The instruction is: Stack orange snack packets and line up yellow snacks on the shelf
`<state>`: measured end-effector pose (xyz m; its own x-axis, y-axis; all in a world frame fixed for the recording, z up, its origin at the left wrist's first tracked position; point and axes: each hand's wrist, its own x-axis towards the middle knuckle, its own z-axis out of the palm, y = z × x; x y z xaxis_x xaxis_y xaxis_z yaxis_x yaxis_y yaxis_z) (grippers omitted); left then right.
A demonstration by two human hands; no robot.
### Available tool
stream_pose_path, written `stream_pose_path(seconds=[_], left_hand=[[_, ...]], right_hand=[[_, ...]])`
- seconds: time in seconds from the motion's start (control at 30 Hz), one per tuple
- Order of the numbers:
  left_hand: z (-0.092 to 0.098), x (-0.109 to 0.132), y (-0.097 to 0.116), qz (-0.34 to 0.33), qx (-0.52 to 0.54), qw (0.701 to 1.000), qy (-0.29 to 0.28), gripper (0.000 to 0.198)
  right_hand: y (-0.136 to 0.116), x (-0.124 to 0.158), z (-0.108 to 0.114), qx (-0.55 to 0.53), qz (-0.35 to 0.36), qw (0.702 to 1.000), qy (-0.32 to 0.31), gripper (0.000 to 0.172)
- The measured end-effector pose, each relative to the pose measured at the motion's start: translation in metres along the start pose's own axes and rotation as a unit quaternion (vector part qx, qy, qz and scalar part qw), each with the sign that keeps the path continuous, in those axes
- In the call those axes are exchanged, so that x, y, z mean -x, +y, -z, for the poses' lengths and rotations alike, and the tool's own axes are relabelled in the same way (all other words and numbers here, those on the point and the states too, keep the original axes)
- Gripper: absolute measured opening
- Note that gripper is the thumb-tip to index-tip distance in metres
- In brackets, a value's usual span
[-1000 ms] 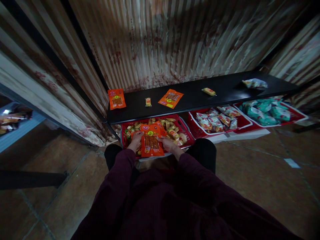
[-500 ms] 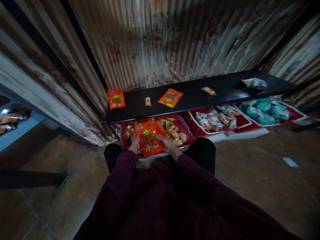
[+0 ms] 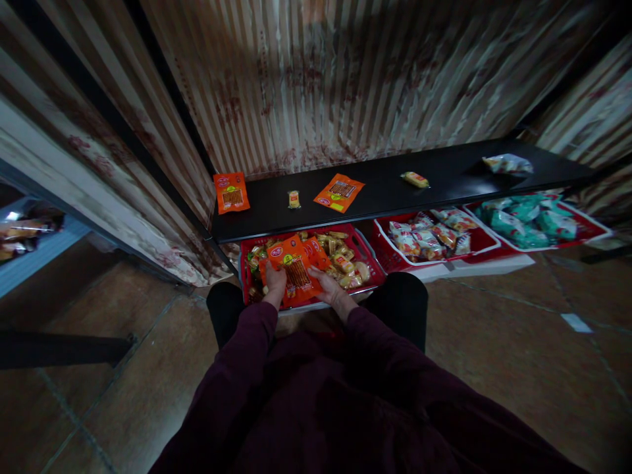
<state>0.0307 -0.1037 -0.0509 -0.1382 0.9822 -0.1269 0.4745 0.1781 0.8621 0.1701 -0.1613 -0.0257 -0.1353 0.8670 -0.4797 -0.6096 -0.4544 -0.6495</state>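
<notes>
Both my hands grip one orange snack packet (image 3: 295, 270) over the left red basket (image 3: 368, 253). My left hand (image 3: 274, 284) pinches its left lower edge and my right hand (image 3: 326, 286) holds its right lower edge. The packet is tilted, its top leaning left. More orange packets and small yellow wrapped snacks lie in the basket beneath it. My dark maroon sleeves reach down from the bottom of the view.
A low black shelf (image 3: 385, 191) above the baskets carries two orange packets (image 3: 231, 192) (image 3: 340, 192), two small yellow snacks and a clear bag at the far right. Two more red baskets (image 3: 474, 243) hold wrapped snacks. Corrugated wall behind, tiled floor around.
The orange packet has moved up and away from me, further over the basket, and tilted to the left. Both hands followed it, still gripping.
</notes>
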Motion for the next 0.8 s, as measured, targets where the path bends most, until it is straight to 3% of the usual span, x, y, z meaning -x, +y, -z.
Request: stream_pose_path(seconds=[0.17, 0.27, 0.37, 0.43, 0.53, 0.63, 0.73, 0.8], left_hand=[[0.001, 0.017, 0.014, 0.031, -0.043, 0.997, 0.050, 0.054], [-0.002, 0.028, 0.023, 0.032, -0.067, 0.996, 0.042, 0.047], [-0.006, 0.035, 0.027, 0.040, 0.008, 0.999, 0.019, 0.041], [-0.008, 0.036, 0.029, 0.061, 0.128, 0.990, 0.013, 0.036], [-0.009, 0.035, 0.030, 0.100, 0.314, 0.944, 0.005, 0.025], [-0.008, 0.033, 0.033, 0.126, 0.411, 0.903, -0.003, 0.020], [-0.001, 0.032, 0.037, 0.198, 0.547, 0.812, -0.033, 0.027], [0.007, 0.032, 0.040, 0.228, 0.610, 0.757, -0.057, 0.035]], right_hand=[[-0.003, 0.003, -0.009, -0.013, 0.014, 1.000, 0.007, 0.020], [-0.005, 0.003, -0.013, -0.009, 0.003, 1.000, -0.001, 0.021], [-0.004, 0.001, -0.017, 0.001, 0.007, 1.000, -0.006, 0.024], [-0.003, -0.001, -0.021, 0.020, 0.019, 1.000, 0.010, 0.027], [0.001, -0.004, -0.027, 0.071, 0.061, 0.995, 0.022, 0.028], [0.004, -0.006, -0.034, 0.142, 0.138, 0.980, 0.014, 0.032], [0.007, -0.010, -0.039, 0.259, 0.213, 0.942, 0.003, 0.036], [0.010, -0.012, -0.040, 0.361, 0.262, 0.895, 0.004, 0.033]])
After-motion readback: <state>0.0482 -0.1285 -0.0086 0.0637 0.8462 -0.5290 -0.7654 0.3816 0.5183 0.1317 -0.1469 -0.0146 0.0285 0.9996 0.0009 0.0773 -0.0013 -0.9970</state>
